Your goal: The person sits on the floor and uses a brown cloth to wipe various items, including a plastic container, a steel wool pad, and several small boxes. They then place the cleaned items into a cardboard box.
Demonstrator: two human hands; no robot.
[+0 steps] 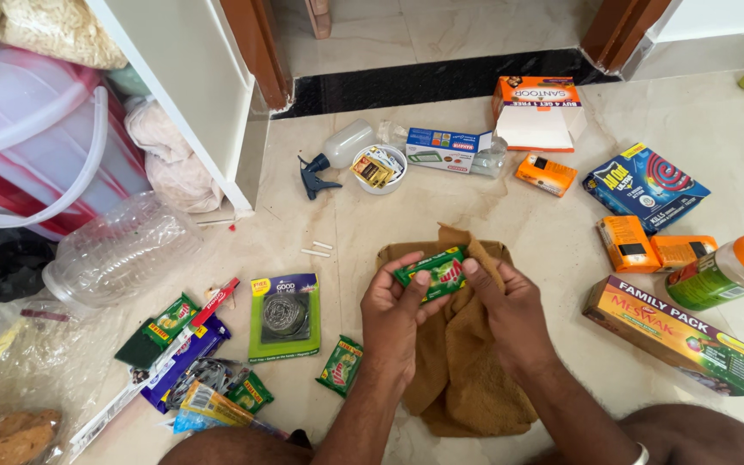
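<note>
the left hand (395, 312) and the right hand (510, 308) both pinch one small green soap packet (430, 274), one at each end. it is shiny green with a red and yellow mark, held just above a brown cloth (462, 379) on the floor. another green packet (341, 365) lies near the left hand. three orange boxes (629, 244) sit to the right, beside one long toothpaste box (670, 334) and one blue coil box (645, 188). the floor (553, 258) is pale shiny stone.

green soap bar packet (430, 274) | wrapped, tilted | held above brown cloth (467, 370)
</note>
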